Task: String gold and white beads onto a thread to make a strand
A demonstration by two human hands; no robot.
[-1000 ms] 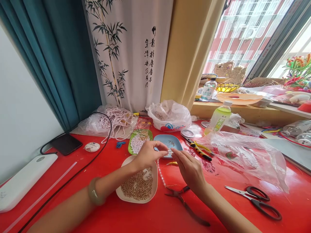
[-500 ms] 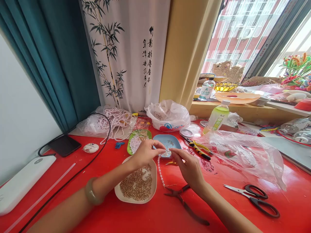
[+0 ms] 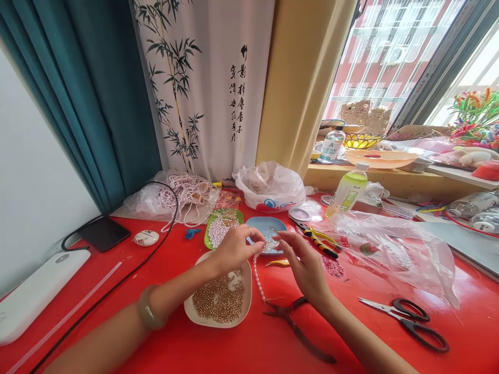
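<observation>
My left hand (image 3: 234,248) pinches the upper end of a short strand of white pearls (image 3: 257,278) that hangs down to the red table. My right hand (image 3: 306,265) is close beside it, thumb and forefinger pinched on something too small to make out. Both hands hover over a blue dish (image 3: 267,228) with small beads. Below my left hand sits a white dish (image 3: 191,311) of gold beads. A green dish (image 3: 210,226) of pearls stands just behind.
Dark pliers (image 3: 296,324) lie near my right wrist, yellow-handled pliers (image 3: 317,241) and a clear plastic bag (image 3: 390,249) to the right, scissors (image 3: 409,317) at front right. Pearl strands (image 3: 187,192), a white bag (image 3: 271,187), a bottle (image 3: 351,189), a phone (image 3: 105,232) and a black cable (image 3: 117,280) lie behind and left.
My right hand drew back slightly to the right from the left hand's pinch; the pearl strand still hangs from my left fingers.
</observation>
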